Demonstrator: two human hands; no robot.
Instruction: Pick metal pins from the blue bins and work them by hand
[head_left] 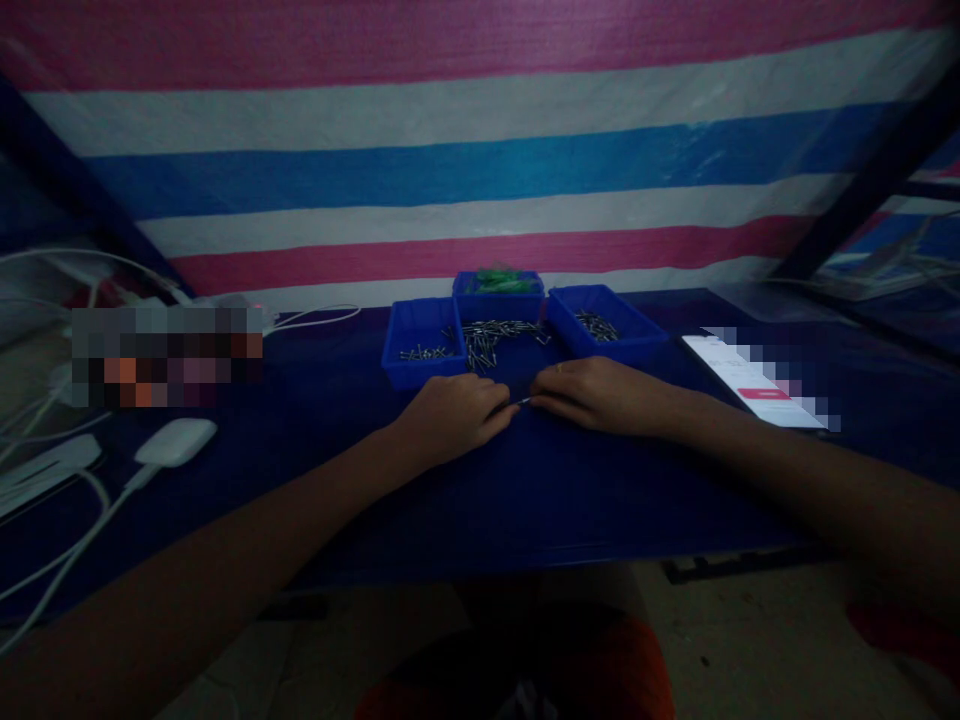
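Observation:
Just above the table, the fingertips of my left hand (pixel 459 412) and my right hand (pixel 589 392) almost meet. Between them runs a thin, short metal rod (pixel 524 401), pinched at one end by each hand; its exact kind is too small to make out. Right behind my hands lies a loose pile of similar slim metal pieces (pixel 484 340) on the table. A blue bin (pixel 420 375) at the left holds several small metal pieces. Another blue bin (pixel 630 343) at the right contains more of them.
Farther back, a third blue bin (pixel 499 305) holds green strips (pixel 502 280). A lit phone (pixel 742 385) lies right on the blue table (pixel 525 510). To the left are a white charger (pixel 176 442), white cables and a partly blurred patch. A striped sheet (pixel 450 170) hangs behind.

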